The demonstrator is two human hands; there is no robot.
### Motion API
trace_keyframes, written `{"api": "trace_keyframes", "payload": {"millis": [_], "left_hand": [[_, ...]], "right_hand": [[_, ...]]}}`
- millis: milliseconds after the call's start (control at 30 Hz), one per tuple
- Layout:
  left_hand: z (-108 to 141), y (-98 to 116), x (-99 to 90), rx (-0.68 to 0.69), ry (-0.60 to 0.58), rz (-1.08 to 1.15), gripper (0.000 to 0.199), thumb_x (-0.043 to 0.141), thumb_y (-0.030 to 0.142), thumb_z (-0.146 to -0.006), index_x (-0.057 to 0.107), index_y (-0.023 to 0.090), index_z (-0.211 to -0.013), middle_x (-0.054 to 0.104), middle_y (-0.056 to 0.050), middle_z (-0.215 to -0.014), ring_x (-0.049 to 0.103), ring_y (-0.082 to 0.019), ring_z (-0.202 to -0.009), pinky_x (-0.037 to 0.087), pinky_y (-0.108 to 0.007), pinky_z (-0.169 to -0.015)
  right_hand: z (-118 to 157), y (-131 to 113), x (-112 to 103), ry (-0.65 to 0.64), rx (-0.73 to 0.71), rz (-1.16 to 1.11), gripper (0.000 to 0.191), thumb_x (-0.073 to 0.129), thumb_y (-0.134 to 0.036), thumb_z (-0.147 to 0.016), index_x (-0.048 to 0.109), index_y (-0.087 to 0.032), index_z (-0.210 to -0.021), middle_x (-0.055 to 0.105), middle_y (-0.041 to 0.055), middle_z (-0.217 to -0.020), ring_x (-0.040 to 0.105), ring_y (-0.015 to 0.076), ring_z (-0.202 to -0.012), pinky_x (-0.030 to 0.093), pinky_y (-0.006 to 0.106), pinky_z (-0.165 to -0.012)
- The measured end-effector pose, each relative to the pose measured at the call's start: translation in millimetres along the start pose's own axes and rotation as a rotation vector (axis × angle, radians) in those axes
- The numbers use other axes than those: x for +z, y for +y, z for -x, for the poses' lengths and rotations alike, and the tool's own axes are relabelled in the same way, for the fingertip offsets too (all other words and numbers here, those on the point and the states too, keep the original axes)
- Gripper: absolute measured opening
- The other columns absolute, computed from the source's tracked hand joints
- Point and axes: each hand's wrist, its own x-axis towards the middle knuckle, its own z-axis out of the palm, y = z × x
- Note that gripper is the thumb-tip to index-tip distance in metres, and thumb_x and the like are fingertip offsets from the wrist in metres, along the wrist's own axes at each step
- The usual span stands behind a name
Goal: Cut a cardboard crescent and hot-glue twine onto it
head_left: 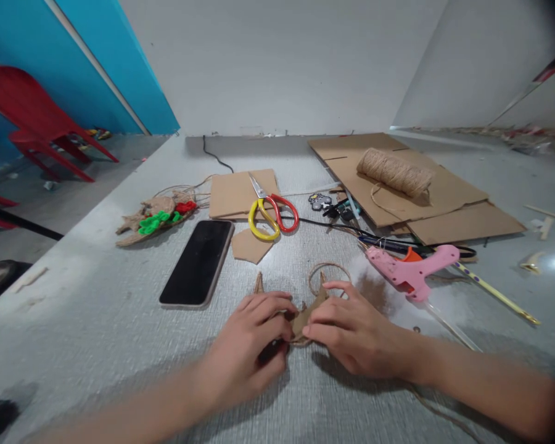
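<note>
Both hands work at a small brown cardboard cutout point(301, 322) near the front middle of the table. Twine runs along its lower edge, and pointed tips stick up past the fingers at left and right. My left hand point(259, 336) grips the left part with curled fingers, covering much of it. On the other side, my right hand point(351, 330) pinches the cutout between thumb and fingers, index finger raised. A loop of twine point(330, 265) rises behind the right hand. Whether the fingers also hold twine I cannot tell.
A black phone point(198, 264) lies left of the hands. Yellow-and-red scissors point(274, 216) rest on cardboard. At right are a pink glue gun point(409, 268), a pencil-like stick point(499, 293) and a twine roll point(394, 172) on cardboard sheets. A decorated cardboard piece point(155, 217) sits far left.
</note>
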Motion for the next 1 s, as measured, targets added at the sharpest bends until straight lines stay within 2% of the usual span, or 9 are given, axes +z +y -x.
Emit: {"api": "trace_keyframes", "payload": {"millis": [200, 433, 667, 1000], "left_hand": [[0.5, -2.4, -5.9, 0.016, -0.041, 0.008, 0.022, 0.05, 0.004, -0.065, 0.055, 0.02, -0.079, 0.065, -0.003, -0.103, 0.056, -0.024, -0.114, 0.045, -0.041, -0.096], [0.1, 2.1, -12.8, 0.054, -0.045, -0.009, 0.025, 0.05, 0.006, -0.061, 0.053, 0.019, -0.083, 0.064, -0.005, -0.102, 0.057, -0.023, -0.107, 0.043, -0.041, -0.094], [1.5, 5.1, -4.9, 0.097, 0.012, -0.091, 0.016, 0.053, 0.008, -0.075, 0.056, 0.019, -0.087, 0.066, -0.005, -0.1, 0.059, -0.021, -0.103, 0.043, -0.038, -0.09], [-0.8, 4.6, -6.4, 0.08, 0.044, -0.088, 0.015, 0.053, 0.007, -0.076, 0.057, 0.02, -0.081, 0.068, -0.002, -0.096, 0.061, -0.02, -0.1, 0.045, -0.035, -0.086]], "right_hand": [[0.1, -0.2, -2.0, 0.061, 0.033, 0.02, 0.027, 0.042, -0.003, -0.09, 0.05, -0.015, -0.113, 0.068, 0.0015, -0.091, 0.061, 0.0106, -0.082, 0.032, 0.041, -0.105], [-2.5, 1.7, -0.5, 0.032, -0.069, -0.043, 0.021, 0.037, -0.01, -0.098, 0.055, -0.016, -0.107, 0.069, -0.0004, -0.086, 0.058, 0.0113, -0.08, 0.037, 0.033, -0.098], [-2.8, 2.2, 0.5, 0.05, -0.053, -0.032, 0.022, 0.036, -0.011, -0.099, 0.057, -0.015, -0.105, 0.069, 0.0002, -0.084, 0.058, 0.0101, -0.081, 0.038, 0.031, -0.095], [-0.1, 3.2, 3.0, 0.032, -0.047, 0.0, 0.02, 0.039, -0.01, -0.096, 0.056, -0.016, -0.105, 0.068, -0.0004, -0.084, 0.058, 0.0108, -0.08, 0.037, 0.033, -0.094]]}}
